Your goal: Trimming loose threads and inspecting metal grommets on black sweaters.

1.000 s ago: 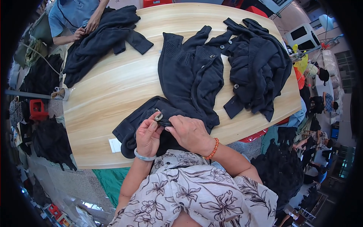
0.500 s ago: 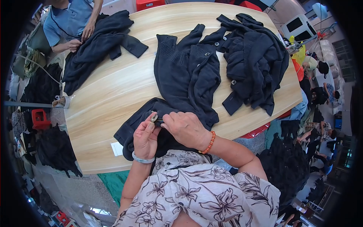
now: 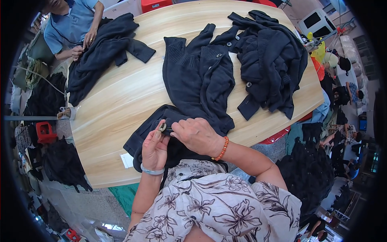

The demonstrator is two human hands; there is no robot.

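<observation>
My left hand (image 3: 154, 147) pinches a pale round button (image 3: 163, 127) between thumb and finger, just above the dark knit garment (image 3: 185, 84) that reaches from the table into my lap. Close beside it, my right hand (image 3: 195, 135) is closed in a pinch. A thin needle-like piece (image 3: 169, 129) shows between its fingertips and the button; its exact form is too small to tell. Dark cloth lies beneath both hands. Several buttons, such as a shiny one (image 3: 219, 55), sit along the garment's far part.
A heap of dark knit garments (image 3: 274, 68) lies at the right of the wooden table (image 3: 117, 105). Across at the far left, a co-worker's hands (image 3: 82, 48) work on another dark garment (image 3: 102, 52). A white paper tag (image 3: 126, 160) lies near the front edge.
The view has shifted slightly. My hands stay together at the button, which looks turned a little in my left fingers. The co-worker's hands have moved slightly on their garment.
</observation>
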